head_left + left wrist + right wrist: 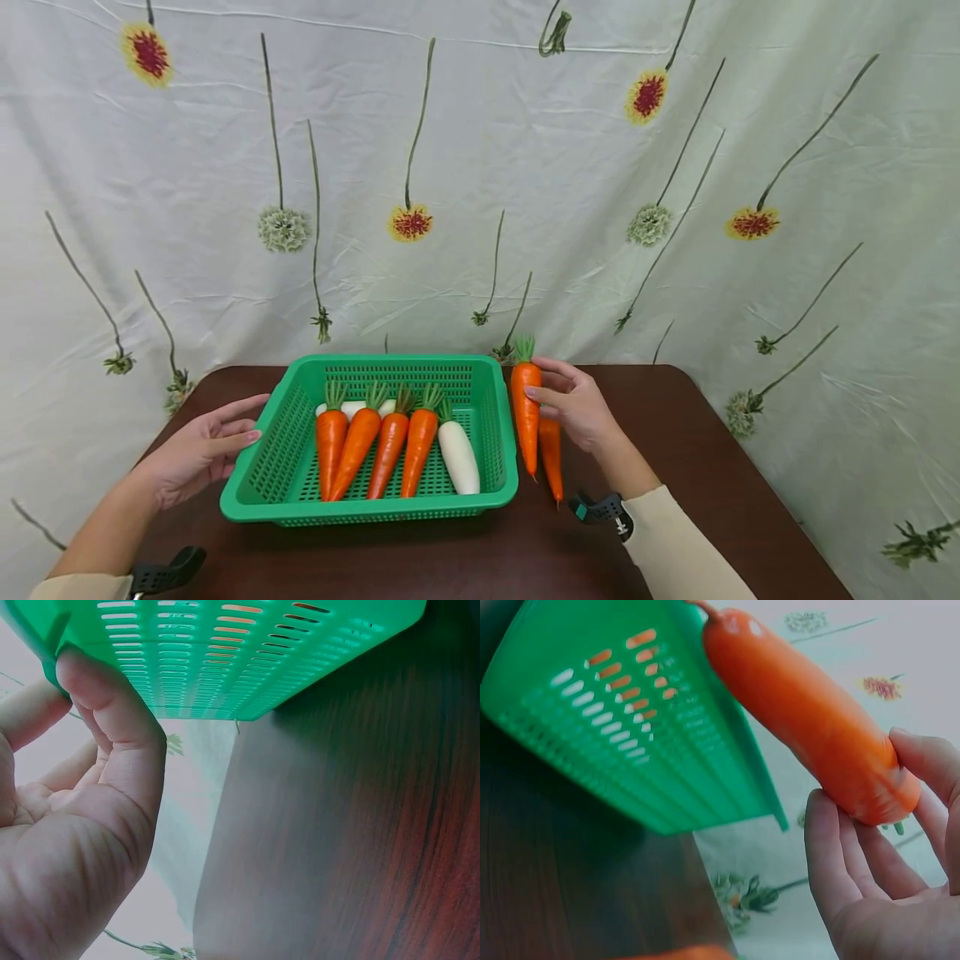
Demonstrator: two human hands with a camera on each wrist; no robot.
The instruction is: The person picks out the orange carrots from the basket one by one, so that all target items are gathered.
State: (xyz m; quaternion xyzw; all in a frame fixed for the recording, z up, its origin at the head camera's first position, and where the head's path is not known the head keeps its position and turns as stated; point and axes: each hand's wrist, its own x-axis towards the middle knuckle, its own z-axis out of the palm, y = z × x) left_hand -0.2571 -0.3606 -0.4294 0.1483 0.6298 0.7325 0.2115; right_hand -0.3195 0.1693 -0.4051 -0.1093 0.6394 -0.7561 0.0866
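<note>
A green plastic basket (375, 510) sits on a dark wooden table (712, 467). Inside it lie several orange carrots (360, 442) and a white radish (459, 457); a second white piece (352, 408) shows behind the carrots. My right hand (551, 385) pinches one carrot (525, 417) near its leafy top, just outside the basket's right wall. In the right wrist view this carrot (802, 712) points toward the basket (630, 727), with my fingers (832, 847) under its thick end. My left hand (251, 421) lies at the basket's left rim, fingers relaxed. Its thumb (105, 697) touches the basket edge (225, 660).
Another carrot (551, 454) lies on the table right of the basket, below the held one. A floral cloth (480, 208) hangs behind the table. Bare tabletop (420, 558) stretches in front of the basket and to the right.
</note>
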